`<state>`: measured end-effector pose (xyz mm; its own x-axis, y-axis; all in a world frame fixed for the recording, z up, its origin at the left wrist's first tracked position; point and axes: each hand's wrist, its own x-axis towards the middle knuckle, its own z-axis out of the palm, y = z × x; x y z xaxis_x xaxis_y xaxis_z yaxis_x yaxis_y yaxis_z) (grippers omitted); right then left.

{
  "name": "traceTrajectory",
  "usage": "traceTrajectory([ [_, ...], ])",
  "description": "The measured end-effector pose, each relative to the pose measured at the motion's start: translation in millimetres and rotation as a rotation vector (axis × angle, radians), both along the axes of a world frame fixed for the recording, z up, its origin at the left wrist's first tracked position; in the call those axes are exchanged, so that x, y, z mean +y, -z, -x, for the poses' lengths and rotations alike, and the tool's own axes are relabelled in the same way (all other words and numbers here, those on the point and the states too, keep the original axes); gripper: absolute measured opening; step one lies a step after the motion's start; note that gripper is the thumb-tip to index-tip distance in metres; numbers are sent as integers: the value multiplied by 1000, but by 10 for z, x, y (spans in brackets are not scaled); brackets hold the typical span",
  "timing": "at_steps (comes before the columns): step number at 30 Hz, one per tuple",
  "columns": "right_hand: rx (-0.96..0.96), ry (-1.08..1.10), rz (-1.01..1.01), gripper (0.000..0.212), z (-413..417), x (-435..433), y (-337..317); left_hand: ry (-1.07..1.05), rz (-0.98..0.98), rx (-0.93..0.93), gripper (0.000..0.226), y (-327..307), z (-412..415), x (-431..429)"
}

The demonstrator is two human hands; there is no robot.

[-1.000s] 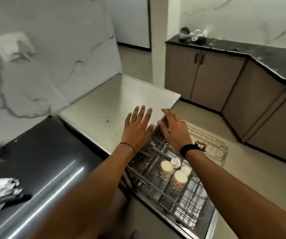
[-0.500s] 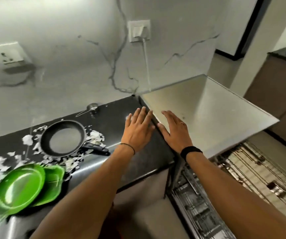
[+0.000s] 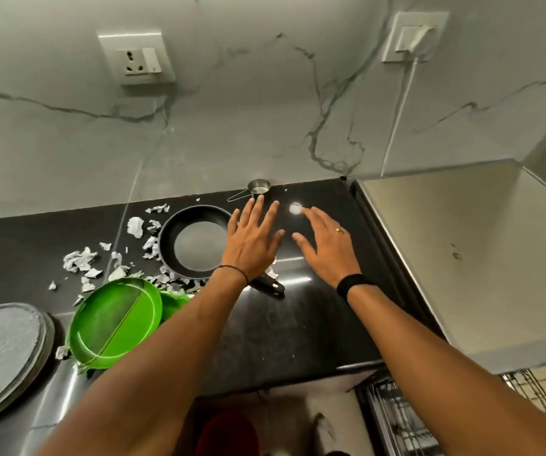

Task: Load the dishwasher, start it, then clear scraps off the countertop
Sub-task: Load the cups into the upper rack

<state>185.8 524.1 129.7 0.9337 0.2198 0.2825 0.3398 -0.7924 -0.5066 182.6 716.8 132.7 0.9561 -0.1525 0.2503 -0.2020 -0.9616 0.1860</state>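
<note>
Our left hand (image 3: 251, 245) and right hand (image 3: 327, 248) hover over the black worktop (image 3: 297, 324), holding nothing.
Nearest, we see the dishwasher rack (image 3: 393, 419) at 5 o'clock, the green plate (image 3: 113, 320) at 8 o'clock, and scraps (image 3: 79, 260) beside the frying pan (image 3: 196, 245) at 9 o'clock; our fingers (image 3: 258, 209) are spread and straight.

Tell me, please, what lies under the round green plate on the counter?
A second green dish sticks out from beneath the green plate on its right, and white scraps lie at its rim. Anything else beneath it is hidden.
</note>
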Motion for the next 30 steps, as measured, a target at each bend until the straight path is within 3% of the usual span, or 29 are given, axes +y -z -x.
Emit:
traceTrajectory([
  [12, 46, -161, 120, 64, -1340, 511, 259, -199, 59, 53, 64, 328, -779, 333],
  [22, 278, -62, -43, 72, -2223, 927, 849, -268, 55, 48, 60, 793, -1199, 198],
  [30, 254, -55, -16, 71, -2555, 1219, 1148, -346, 34, 17, 60, 855, -1357, 451],
])
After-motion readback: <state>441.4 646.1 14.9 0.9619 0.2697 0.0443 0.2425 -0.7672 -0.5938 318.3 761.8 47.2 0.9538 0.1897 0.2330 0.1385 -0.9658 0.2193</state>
